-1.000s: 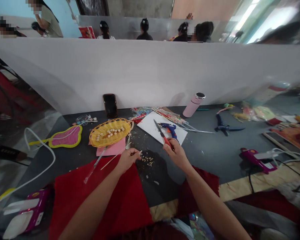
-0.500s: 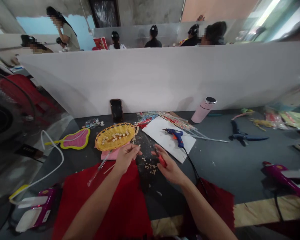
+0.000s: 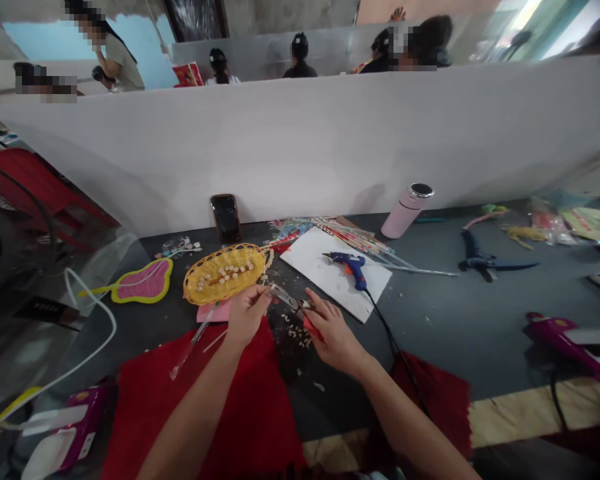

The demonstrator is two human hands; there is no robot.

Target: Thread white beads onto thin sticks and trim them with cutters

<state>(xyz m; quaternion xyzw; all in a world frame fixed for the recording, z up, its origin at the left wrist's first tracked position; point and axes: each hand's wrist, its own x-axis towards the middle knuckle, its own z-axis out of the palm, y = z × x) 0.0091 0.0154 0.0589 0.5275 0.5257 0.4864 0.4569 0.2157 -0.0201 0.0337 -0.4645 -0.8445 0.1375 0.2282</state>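
My left hand (image 3: 248, 313) pinches a tiny pale piece (image 3: 273, 288) between thumb and fingertips, just beside the yellow oval basket (image 3: 215, 291). Red-handled pliers (image 3: 291, 301) are in my right hand (image 3: 334, 331), their metal jaws pointing left and reaching my left fingertips. Small whitish pieces lie in the basket. Below the tool, many tiny beige bits (image 3: 297, 332) are scattered on the dark table (image 3: 330, 413). Under my left forearm spreads a red cloth (image 3: 200, 413).
A blue glue gun (image 3: 351, 267) lies on a white board (image 3: 320, 267), its cord running toward my right forearm. Behind are a phone (image 3: 225, 219), a pink bottle (image 3: 403, 215) and thin sticks (image 3: 340, 235). Blue pliers (image 3: 485, 265) lie to the right. People sit beyond the white partition (image 3: 260, 153).
The pliers in my right hand have swung left, so their jaws now meet my left fingertips. The whole view has shifted slightly.
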